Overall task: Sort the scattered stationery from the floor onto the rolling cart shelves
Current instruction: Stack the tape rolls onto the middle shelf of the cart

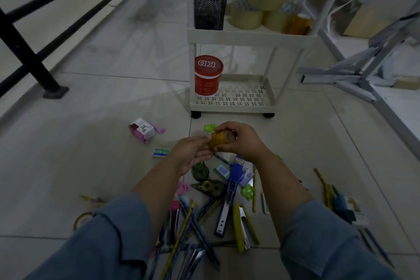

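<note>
We hold an amber tape roll [219, 141] in both hands, lifted off the floor [109, 102] just in front of the rolling cart [250, 37]. The right hand [242, 143] has its fingers [227, 126] wrapped over the top and the thumb under, clamped on the end where the cardboard core shows. The left hand [193, 152] closes on the other end, probably to steady it and keep it level for the lift.

On the cart's middle shelf, clear tape rolls [247, 16] are stacked beside a black mesh pen holder [210, 9], so we judge that this roll belongs with them. A red lidded tub [208, 79] stands on the bottom shelf [238, 98]. Pens and pencils [193, 223] lie in a pile on the floor in front of the cart, beneath our forearms, not yet sorted.
</note>
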The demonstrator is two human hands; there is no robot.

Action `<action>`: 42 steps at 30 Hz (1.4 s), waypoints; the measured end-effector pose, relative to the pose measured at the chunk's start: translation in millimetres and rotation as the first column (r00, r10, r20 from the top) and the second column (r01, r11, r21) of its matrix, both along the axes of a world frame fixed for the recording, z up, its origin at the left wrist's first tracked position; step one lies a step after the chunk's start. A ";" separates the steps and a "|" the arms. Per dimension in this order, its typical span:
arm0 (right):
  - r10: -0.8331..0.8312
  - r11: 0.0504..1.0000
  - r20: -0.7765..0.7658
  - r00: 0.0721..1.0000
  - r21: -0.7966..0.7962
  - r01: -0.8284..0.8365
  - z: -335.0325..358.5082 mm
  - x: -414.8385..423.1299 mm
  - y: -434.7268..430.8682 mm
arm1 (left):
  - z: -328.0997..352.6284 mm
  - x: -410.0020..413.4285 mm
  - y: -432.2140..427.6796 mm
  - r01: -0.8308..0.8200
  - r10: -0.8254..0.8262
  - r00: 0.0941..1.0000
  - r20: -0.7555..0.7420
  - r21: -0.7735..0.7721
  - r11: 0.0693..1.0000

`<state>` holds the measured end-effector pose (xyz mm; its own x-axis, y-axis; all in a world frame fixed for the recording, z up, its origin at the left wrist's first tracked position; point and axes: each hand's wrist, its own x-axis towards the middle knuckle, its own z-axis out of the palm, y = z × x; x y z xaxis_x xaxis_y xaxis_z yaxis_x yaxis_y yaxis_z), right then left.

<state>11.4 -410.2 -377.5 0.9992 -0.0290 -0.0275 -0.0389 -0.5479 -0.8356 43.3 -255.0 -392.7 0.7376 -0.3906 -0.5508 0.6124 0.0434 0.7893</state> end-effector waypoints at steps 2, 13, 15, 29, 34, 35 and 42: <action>0.006 1.000 -0.003 1.000 -0.031 -0.006 2.8 0.9 -1.6 | 4.1 0.9 -2.3 0.016 -0.016 1.000 0.010 -0.007 1.000; 0.006 0.993 0.096 0.995 -0.116 0.005 98.6 39.7 -31.0 | 97.0 39.2 -41.7 0.078 -0.072 0.967 0.246 -0.012 0.997; -0.014 0.988 0.145 0.989 -0.147 0.035 128.7 49.9 -44.7 | 127.5 52.1 -56.0 0.093 -0.086 0.957 0.275 -0.009 0.996; -0.097 0.984 0.377 0.921 -0.104 0.146 214.1 120.8 -127.2 | 245.5 143.3 -161.8 0.054 -0.154 0.878 0.453 0.227 0.973; -0.245 0.968 0.475 0.846 0.074 0.239 191.6 113.5 -145.1 | 234.4 164.3 -181.8 0.027 -0.108 0.921 0.374 0.215 0.976; -0.308 0.948 0.562 0.768 0.110 0.299 182.4 108.0 -146.2 | 231.5 167.7 -186.3 0.034 -0.123 0.920 0.372 0.236 0.971; -0.845 0.534 0.370 0.386 0.616 0.579 129.7 101.7 -175.4 | 204.0 183.3 -215.8 0.116 -0.231 0.924 0.306 0.351 0.929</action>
<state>113.0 -585.7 -247.8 0.3889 -0.8593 0.3323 0.2678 -0.2396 -0.9332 226.6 -470.8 -188.6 0.8370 -0.3746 -0.3989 0.2823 -0.3289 0.9012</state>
